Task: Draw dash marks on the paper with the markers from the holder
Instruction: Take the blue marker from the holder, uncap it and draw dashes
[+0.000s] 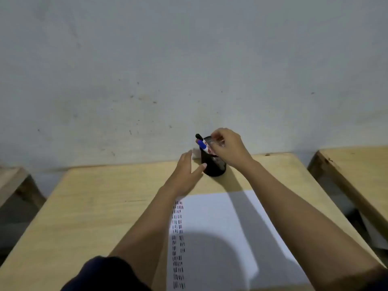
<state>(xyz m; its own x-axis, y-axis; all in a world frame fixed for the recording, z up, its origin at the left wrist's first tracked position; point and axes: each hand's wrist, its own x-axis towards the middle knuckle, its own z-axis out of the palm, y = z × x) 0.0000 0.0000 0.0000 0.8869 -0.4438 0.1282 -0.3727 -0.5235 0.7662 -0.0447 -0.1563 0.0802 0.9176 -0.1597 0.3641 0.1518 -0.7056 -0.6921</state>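
Both hands flank the round black holder (markers inside).

dim, soft focus | shadows on paper | wide-angle edge bending

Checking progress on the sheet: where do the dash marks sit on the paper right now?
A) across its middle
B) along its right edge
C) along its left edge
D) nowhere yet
C: the dash marks run in a column down the left edge of the paper; the rest is blank.

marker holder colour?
Black holder, clearest in the head view, between both hands.
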